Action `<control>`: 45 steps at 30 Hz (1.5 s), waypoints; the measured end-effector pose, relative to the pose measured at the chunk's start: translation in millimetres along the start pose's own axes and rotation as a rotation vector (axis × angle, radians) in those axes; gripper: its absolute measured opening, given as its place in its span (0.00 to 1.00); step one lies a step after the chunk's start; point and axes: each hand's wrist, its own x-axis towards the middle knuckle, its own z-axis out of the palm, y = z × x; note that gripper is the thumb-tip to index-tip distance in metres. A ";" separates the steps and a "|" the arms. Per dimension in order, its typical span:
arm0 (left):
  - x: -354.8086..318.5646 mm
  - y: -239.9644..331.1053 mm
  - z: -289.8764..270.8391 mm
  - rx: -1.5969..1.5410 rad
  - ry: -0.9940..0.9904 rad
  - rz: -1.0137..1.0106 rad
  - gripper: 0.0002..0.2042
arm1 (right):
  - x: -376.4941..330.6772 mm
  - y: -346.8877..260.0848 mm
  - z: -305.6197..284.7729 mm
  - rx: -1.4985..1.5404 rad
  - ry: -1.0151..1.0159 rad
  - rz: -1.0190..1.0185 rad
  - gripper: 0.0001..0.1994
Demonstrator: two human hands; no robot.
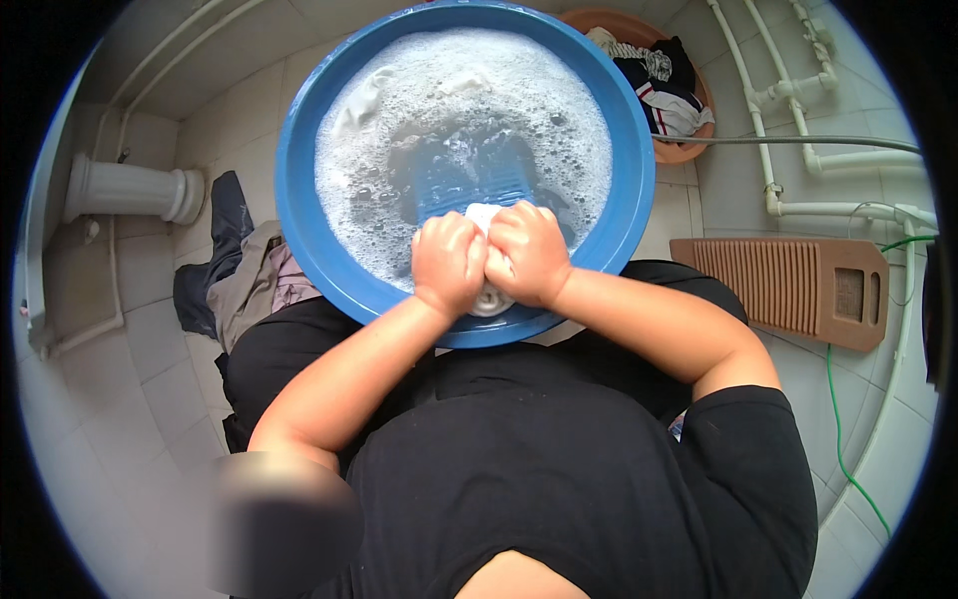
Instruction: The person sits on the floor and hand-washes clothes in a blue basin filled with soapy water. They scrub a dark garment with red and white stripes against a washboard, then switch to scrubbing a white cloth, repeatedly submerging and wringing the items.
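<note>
A large round blue basin [294,215] stands before me, filled with sudsy water [349,180]. Under the water, a ridged blue washboard [479,180] shows through a gap in the foam. At the near side of the basin, my left hand [449,262] and my right hand [527,254] are side by side. Both are closed round a wet white cloth [490,299], which bunches between them and hangs below toward the rim. Most of the cloth is hidden by my fingers. Pale cloth [364,100] pokes up through the foam at the far left.
An orange-brown basin [689,150] of clothes [659,80] sits at the far right. A brown washboard [788,290] lies right of my knee. Dark and beige garments [239,275] lie on the left floor near a white pedestal [130,190]. White pipes [848,210] and a green hose [838,429] run along the right.
</note>
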 end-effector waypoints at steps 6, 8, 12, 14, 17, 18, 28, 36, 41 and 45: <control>37.0 -24.4 4.9 -0.185 -0.059 -0.270 0.13 | 42.3 32.5 18.9 0.183 -0.191 0.291 0.15; 41.2 -31.4 10.1 -0.185 -0.007 -0.337 0.14 | 53.7 34.0 16.8 0.248 -0.261 0.444 0.17; 39.7 -51.4 12.6 -0.345 -0.018 -0.366 0.19 | 53.5 28.3 9.2 0.270 -0.262 0.577 0.22; 35.5 -52.9 -0.5 -0.349 -0.048 -0.280 0.21 | 46.7 32.2 -2.5 0.282 -0.261 0.482 0.22; 32.1 -46.8 -33.1 -0.083 -0.185 -0.253 0.29 | 38.1 37.8 -29.7 0.271 -0.407 0.372 0.30; 30.3 -47.6 -39.6 0.006 -0.196 -0.211 0.28 | 37.6 43.0 -36.8 0.286 -0.470 0.366 0.32; 38.2 -67.2 -86.2 -0.886 0.384 -0.715 0.14 | 64.6 85.6 -35.9 0.931 0.234 0.733 0.18; 35.9 -55.2 -29.9 -0.028 -0.001 -0.152 0.26 | 56.2 74.7 0.1 -0.070 -0.224 0.253 0.23; 42.2 -46.8 -24.4 0.057 -0.404 -0.225 0.35 | 75.2 91.4 13.6 -0.183 -0.408 0.421 0.32; 52.4 -47.1 -26.6 0.288 -0.549 -0.383 0.39 | 84.8 112.8 12.7 -0.092 -0.387 0.645 0.43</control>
